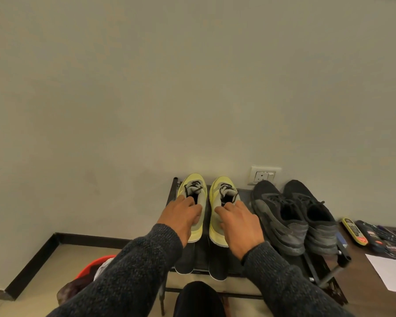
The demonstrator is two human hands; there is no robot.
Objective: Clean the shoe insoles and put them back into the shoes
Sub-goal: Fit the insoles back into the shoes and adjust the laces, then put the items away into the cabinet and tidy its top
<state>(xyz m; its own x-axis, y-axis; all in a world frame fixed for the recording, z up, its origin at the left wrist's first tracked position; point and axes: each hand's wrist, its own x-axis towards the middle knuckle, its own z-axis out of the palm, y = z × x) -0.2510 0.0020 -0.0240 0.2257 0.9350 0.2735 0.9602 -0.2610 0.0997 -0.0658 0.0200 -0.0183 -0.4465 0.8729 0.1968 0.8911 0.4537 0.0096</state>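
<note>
Two yellow sneakers stand side by side on a black shoe rack [325, 268], toes to the wall. My left hand [181, 216] lies over the heel of the left sneaker [191, 181], fingers curled at its opening. My right hand [238, 223] grips the collar of the right sneaker [222, 185], fingertips in the opening. Two dark insoles lie flat on the rack in front of the sneakers' heels, the left insole [184, 261] and the right insole [218, 264], each partly hidden by my sleeves.
A pair of black sneakers [293, 216] stands on the rack to the right. Further right, a brown table holds remotes [354, 231] and white paper [391, 273]. A red basin [94, 265] sits at lower left. A wall socket [262, 176] is behind the shoes.
</note>
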